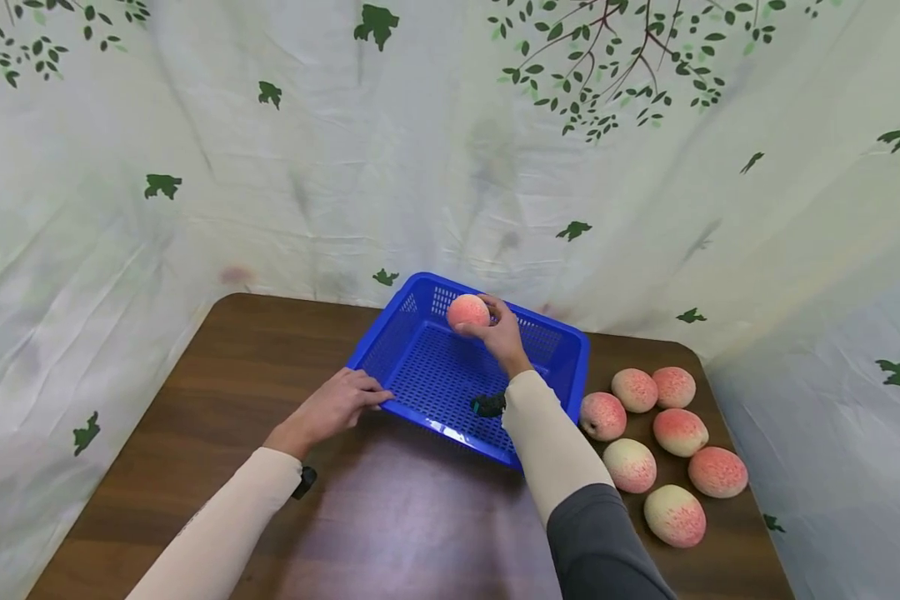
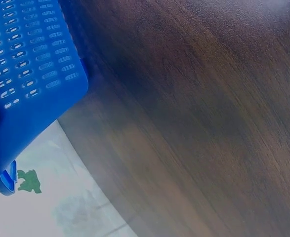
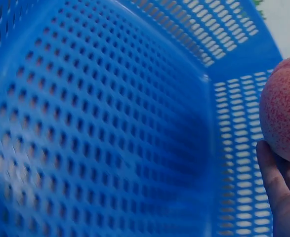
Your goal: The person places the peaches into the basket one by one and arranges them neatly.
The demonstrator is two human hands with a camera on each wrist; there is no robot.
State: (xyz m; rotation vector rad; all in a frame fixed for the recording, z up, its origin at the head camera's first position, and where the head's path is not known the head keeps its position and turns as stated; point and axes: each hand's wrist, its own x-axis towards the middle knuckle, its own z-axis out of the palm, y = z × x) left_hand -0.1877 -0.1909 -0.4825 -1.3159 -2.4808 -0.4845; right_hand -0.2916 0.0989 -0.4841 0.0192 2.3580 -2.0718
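Note:
A peach is held between the thumb and fingers of my right hand, above the far side of a blue plastic basket. The right wrist view shows the same peach near the basket's perforated wall, with no other fruit on the basket floor in sight. At the basket's near left corner, my left hand grips the rim. Only a dark edge of that hand shows in the left wrist view, beside the basket's outer wall.
Several peaches lie on the wooden table to the right of the basket, the closest one right by its side. A white curtain with printed leaves hangs behind the table and along both sides.

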